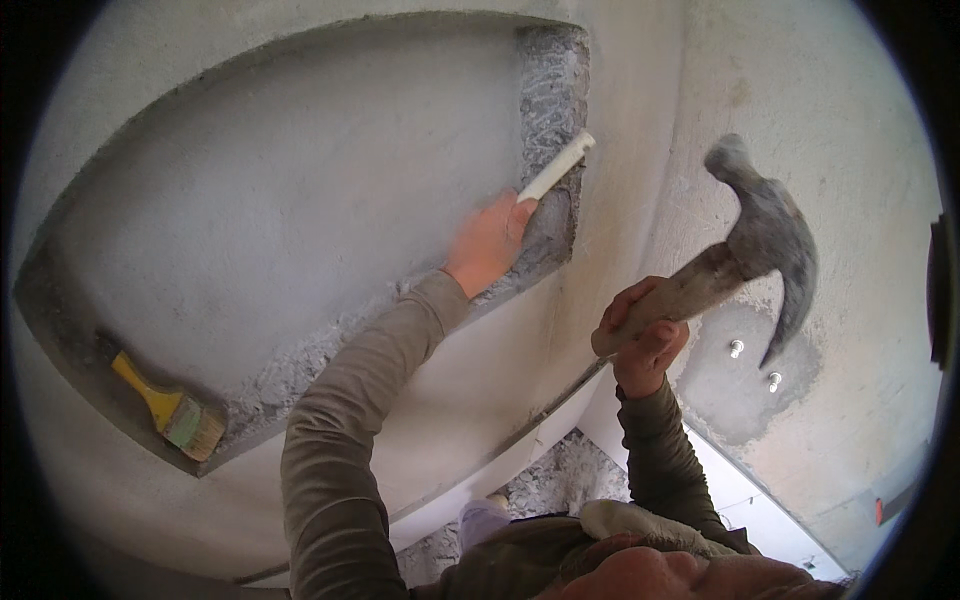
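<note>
My left hand (488, 242) is closed around a tool with a pale handle (556, 170), which has a small hole near its upper end. The working end is hidden by the hand. This hand is inside a recessed wall niche (300, 170), beside its rough grey right side. Out to the right, my right hand (648, 352) grips a claw hammer (768, 228) by its worn wooden handle. The hammer is raised away from the pale tool, its head slightly blurred. In the niche's lower left corner lies a paintbrush (172, 408) with a yellow handle and light bristles.
Loose grey debris (285, 385) lies along the niche's lower ledge. Two metal pipe fittings (736, 348) stick out of a darker patch on the right wall. Rubble (565, 475) covers the floor below, next to a white surface (740, 490).
</note>
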A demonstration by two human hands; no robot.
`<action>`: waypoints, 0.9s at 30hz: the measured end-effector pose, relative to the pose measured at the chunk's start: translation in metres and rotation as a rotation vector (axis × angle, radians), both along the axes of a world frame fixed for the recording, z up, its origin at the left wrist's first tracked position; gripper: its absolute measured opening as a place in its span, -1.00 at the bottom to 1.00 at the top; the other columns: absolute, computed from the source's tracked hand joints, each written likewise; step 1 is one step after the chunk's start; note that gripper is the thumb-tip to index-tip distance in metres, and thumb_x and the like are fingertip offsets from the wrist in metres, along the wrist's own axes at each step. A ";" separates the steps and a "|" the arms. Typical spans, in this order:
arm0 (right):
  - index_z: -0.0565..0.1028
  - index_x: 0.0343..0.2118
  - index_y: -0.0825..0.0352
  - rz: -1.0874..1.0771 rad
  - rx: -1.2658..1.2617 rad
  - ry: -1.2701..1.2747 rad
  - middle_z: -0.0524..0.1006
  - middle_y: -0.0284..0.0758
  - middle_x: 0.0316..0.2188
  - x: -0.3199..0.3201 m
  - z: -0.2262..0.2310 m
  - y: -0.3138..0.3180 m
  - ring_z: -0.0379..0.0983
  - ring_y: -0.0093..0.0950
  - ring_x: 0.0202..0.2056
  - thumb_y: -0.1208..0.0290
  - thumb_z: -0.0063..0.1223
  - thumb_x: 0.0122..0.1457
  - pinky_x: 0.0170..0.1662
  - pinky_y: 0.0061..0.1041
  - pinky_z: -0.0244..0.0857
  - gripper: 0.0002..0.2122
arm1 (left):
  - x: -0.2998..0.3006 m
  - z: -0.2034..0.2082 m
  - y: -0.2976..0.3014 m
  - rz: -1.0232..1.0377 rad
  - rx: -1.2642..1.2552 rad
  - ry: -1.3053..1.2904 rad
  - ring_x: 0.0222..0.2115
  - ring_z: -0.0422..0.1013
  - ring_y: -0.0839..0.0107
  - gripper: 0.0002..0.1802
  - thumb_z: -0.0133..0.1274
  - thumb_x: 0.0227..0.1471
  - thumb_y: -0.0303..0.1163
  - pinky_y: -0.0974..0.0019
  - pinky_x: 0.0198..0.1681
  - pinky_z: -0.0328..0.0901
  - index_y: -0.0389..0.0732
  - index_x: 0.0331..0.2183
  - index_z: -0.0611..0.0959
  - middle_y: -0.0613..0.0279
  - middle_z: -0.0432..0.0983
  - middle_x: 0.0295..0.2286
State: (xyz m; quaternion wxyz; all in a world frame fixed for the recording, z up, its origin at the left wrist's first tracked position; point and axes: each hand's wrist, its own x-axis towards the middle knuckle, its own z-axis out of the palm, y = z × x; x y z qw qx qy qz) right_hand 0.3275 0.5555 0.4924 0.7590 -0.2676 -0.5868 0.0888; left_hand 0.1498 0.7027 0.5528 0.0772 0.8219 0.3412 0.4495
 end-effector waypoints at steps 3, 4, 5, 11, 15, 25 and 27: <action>0.35 -0.39 0.43 -0.008 -0.043 0.049 0.39 -0.32 -0.61 -0.004 0.002 -0.012 0.34 -0.55 -0.59 -0.31 -0.33 0.23 -0.52 -0.54 0.23 -0.32 | 0.001 -0.006 -0.003 -0.002 -0.032 0.025 -0.54 0.31 -0.20 -0.40 -0.34 0.32 0.08 -0.02 -0.45 0.20 -0.31 -0.37 0.42 -0.19 0.36 -0.57; 0.35 -0.38 0.43 -0.001 -0.075 0.060 0.39 -0.32 -0.61 -0.003 0.001 -0.015 0.34 -0.54 -0.59 -0.31 -0.33 0.22 -0.51 -0.53 0.24 -0.32 | 0.001 -0.007 0.000 -0.010 -0.022 0.011 -0.54 0.31 -0.21 -0.41 -0.33 0.32 0.08 -0.02 -0.45 0.20 -0.31 -0.37 0.42 -0.19 0.36 -0.57; 0.35 -0.37 0.43 0.005 -0.107 0.071 0.39 -0.31 -0.61 -0.003 0.000 -0.016 0.35 -0.54 -0.58 -0.32 -0.33 0.22 -0.51 -0.53 0.24 -0.31 | 0.001 -0.009 0.002 -0.019 -0.011 -0.003 -0.54 0.31 -0.22 -0.41 -0.33 0.32 0.08 -0.01 -0.45 0.20 -0.31 -0.37 0.41 -0.20 0.36 -0.57; 0.34 -0.32 0.45 0.042 -0.113 0.077 0.40 -0.30 -0.60 0.000 -0.012 -0.016 0.35 -0.54 -0.59 -0.28 -0.30 0.23 -0.50 -0.53 0.25 -0.34 | -0.003 -0.004 0.005 -0.119 0.007 -0.035 -0.60 0.26 -0.08 -0.41 -0.30 0.32 0.08 0.00 -0.47 0.19 -0.32 -0.37 0.42 -0.17 0.31 -0.61; 0.35 -0.32 0.45 0.027 -0.129 0.078 0.40 -0.30 -0.60 -0.003 -0.010 -0.020 0.35 -0.53 -0.58 -0.27 -0.30 0.24 -0.50 -0.53 0.25 -0.34 | -0.003 -0.003 0.005 -0.116 -0.005 -0.025 -0.61 0.21 0.02 -0.38 -0.32 0.31 0.11 0.04 -0.48 0.18 -0.32 -0.39 0.42 -0.12 0.29 -0.63; 0.35 -0.29 0.44 -0.029 -0.098 -0.028 0.41 -0.30 -0.60 -0.002 -0.006 -0.027 0.35 -0.52 -0.56 -0.27 -0.29 0.24 -0.48 -0.54 0.25 -0.35 | -0.005 -0.006 0.016 -0.160 -0.044 -0.080 -0.56 0.23 0.28 -0.38 -0.29 0.30 0.12 0.13 -0.45 0.18 -0.30 -0.39 0.47 0.07 0.31 -0.62; 0.35 -0.30 0.44 -0.030 -0.095 -0.029 0.41 -0.30 -0.60 -0.004 -0.004 -0.029 0.35 -0.52 -0.56 -0.27 -0.28 0.23 -0.48 -0.54 0.25 -0.35 | -0.005 -0.006 0.016 -0.173 -0.045 -0.089 -0.55 0.23 0.28 -0.38 -0.29 0.31 0.11 0.13 -0.44 0.18 -0.30 -0.39 0.47 0.06 0.32 -0.60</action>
